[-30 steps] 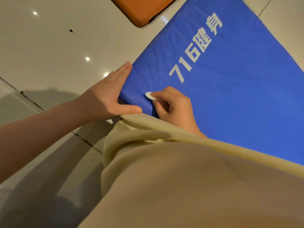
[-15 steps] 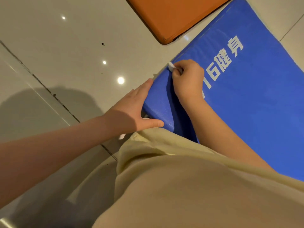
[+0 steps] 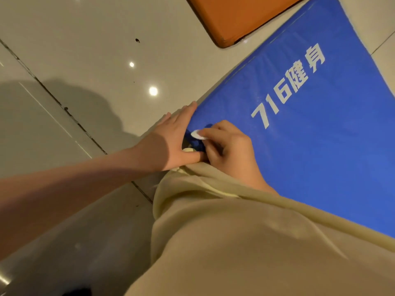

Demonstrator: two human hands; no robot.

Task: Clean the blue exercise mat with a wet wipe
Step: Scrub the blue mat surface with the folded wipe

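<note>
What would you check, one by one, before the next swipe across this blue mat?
1. Wet wipe held by the right hand: ok, pinched in curled fingers.
2. Wipe in contact with the blue mat: ok, it looks pressed down near the corner.
3. Left hand steadying the mat: ok, straight fingers lie along its edge.
4. Surface toward the white lettering free of objects: ok.
5. Wipe moist enough: cannot tell.

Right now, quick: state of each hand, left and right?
Left hand: open, fingers straight, resting on the corner edge of the blue mat.
Right hand: closed, pinching the wet wipe against the mat.
</note>
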